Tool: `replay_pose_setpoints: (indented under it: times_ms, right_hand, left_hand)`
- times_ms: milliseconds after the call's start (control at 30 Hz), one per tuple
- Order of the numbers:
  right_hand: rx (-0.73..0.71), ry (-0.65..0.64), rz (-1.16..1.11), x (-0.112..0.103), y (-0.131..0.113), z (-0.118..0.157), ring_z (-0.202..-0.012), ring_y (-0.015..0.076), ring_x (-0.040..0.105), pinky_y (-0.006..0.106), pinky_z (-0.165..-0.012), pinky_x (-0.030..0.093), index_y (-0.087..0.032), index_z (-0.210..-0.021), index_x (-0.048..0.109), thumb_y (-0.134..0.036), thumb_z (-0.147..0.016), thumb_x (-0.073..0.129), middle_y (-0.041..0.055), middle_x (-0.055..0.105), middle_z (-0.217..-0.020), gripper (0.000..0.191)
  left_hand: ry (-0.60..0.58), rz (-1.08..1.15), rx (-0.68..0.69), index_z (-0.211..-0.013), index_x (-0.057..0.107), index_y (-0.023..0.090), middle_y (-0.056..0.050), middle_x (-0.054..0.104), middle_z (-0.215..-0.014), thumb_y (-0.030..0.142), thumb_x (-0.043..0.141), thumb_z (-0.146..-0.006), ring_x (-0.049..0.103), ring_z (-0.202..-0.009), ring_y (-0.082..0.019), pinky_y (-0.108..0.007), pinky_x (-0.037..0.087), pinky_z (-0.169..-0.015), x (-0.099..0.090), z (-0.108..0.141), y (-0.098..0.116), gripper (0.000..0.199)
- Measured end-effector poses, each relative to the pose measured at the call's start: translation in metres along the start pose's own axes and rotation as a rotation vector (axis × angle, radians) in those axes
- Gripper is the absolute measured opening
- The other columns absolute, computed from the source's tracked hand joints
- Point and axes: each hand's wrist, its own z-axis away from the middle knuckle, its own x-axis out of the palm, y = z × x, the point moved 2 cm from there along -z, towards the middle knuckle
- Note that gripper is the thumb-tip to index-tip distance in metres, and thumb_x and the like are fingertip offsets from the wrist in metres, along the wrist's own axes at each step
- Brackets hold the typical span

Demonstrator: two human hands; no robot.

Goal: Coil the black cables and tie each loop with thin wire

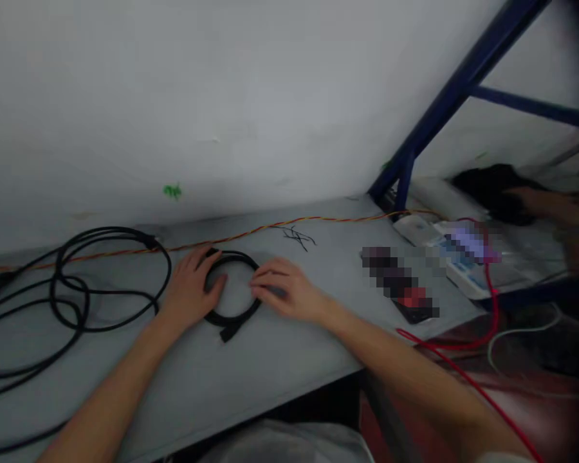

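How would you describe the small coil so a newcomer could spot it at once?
On the grey table, look between the left hand and the right hand. The coil is a black ring, a blocky end jutting from its near side. Unlike the loose cable to its left, it is tightly wound.

Coil (235,319) on table (212,389), cable loops (83,325) left

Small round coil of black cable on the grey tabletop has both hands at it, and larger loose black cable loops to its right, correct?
Only the side is wrong: the head view shows the larger loose black cable loops to the left of the small round coil of black cable. The rest stands.
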Motion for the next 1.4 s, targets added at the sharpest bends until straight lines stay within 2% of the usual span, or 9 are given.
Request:
replay_pose_setpoints:
  times_ms: [100,233,400,567,767,900,1100,1233,1400]
  right_hand:
    - [0.267,0.194,0.194,-0.021,0.035,0.0,-0.103,0.0228,0.066,0.04,-0.097,0.051,-0.019,-0.105,0.078,-0.027,-0.1,0.064,0.0091,0.074,-0.105,0.017]
    - [0.638,0.176,0.461,-0.057,0.077,0.008,-0.097,0.0259,0.065,0.037,-0.09,0.049,-0.016,-0.098,0.08,-0.031,-0.092,0.071,0.011,0.072,-0.098,0.019]
    - [0.816,0.013,0.46,-0.075,0.093,0.016,-0.08,0.0211,0.064,0.03,-0.071,0.043,-0.018,-0.088,0.081,-0.037,-0.089,0.072,0.0075,0.073,-0.085,0.021]
    - [0.952,0.04,0.448,-0.078,0.097,0.022,-0.072,0.0204,0.064,0.03,-0.063,0.039,-0.019,-0.083,0.077,-0.036,-0.089,0.069,0.0047,0.072,-0.077,0.02]
    - [0.793,0.12,0.486,-0.075,0.094,0.016,-0.078,0.0211,0.063,0.03,-0.071,0.043,-0.017,-0.095,0.079,-0.029,-0.092,0.065,0.0058,0.071,-0.082,0.019]
    - [0.701,0.043,0.479,-0.059,0.09,0.009,-0.083,0.0218,0.063,0.031,-0.078,0.046,-0.017,-0.093,0.079,-0.032,-0.094,0.064,0.0071,0.071,-0.086,0.021]
    - [0.576,-0.005,0.535,-0.046,0.088,0.01,-0.09,0.0234,0.059,0.034,-0.085,0.048,-0.016,-0.088,0.07,-0.015,-0.091,0.059,0.0091,0.069,-0.091,0.012]
    - [0.413,0.128,0.339,-0.045,0.078,0.009,-0.086,0.0222,0.058,0.035,-0.08,0.05,-0.019,-0.09,0.061,-0.012,-0.089,0.052,0.0068,0.065,-0.09,0.012]
    - [0.412,0.314,0.003,-0.045,0.066,0.004,-0.077,0.0192,0.063,0.033,-0.072,0.052,-0.02,-0.103,0.062,-0.027,-0.095,0.06,0.0028,0.069,-0.085,0.011]
  left_hand:
    - [0.036,-0.015,-0.043,-0.139,0.06,0.015,-0.017,0.06,-0.135,0.038,0.057,-0.099,0.056,-0.129,-0.033,-0.054,0.045,-0.115,-0.003,0.0,0.002,0.046]
    - [0.047,0.042,-0.081,-0.124,0.069,0.016,-0.013,0.063,-0.118,0.038,0.058,-0.099,0.063,-0.112,-0.028,-0.048,0.053,-0.104,-0.006,0.0,0.002,0.036]
    - [0.073,0.088,-0.058,-0.114,0.073,0.02,-0.01,0.07,-0.113,0.033,0.057,-0.099,0.065,-0.11,-0.027,-0.047,0.053,-0.104,-0.004,0.001,0.0,0.026]
    - [0.084,0.114,-0.039,-0.111,0.076,0.022,-0.008,0.075,-0.11,0.032,0.06,-0.097,0.07,-0.104,-0.025,-0.042,0.058,-0.098,-0.003,0.004,0.002,0.023]
    - [0.101,0.157,0.035,-0.105,0.078,0.024,-0.006,0.078,-0.102,0.027,0.063,-0.093,0.073,-0.094,-0.022,-0.038,0.062,-0.089,-0.002,0.006,0.013,0.019]
    - [0.073,0.186,0.069,-0.105,0.077,0.024,-0.005,0.078,-0.102,0.023,0.064,-0.091,0.073,-0.094,-0.021,-0.037,0.062,-0.088,0.0,0.007,0.018,0.019]
    - [0.1,0.21,0.088,-0.103,0.076,0.023,-0.006,0.077,-0.1,0.023,0.063,-0.091,0.073,-0.092,-0.022,-0.037,0.062,-0.087,0.0,0.008,0.018,0.018]
    - [0.092,0.214,0.083,-0.104,0.076,0.024,-0.006,0.078,-0.101,0.021,0.064,-0.091,0.073,-0.093,-0.022,-0.038,0.062,-0.087,0.0,0.009,0.019,0.019]
    - [0.112,0.216,0.108,-0.103,0.076,0.021,-0.006,0.078,-0.098,0.021,0.064,-0.091,0.073,-0.089,-0.021,-0.038,0.062,-0.084,-0.001,0.009,0.022,0.017]
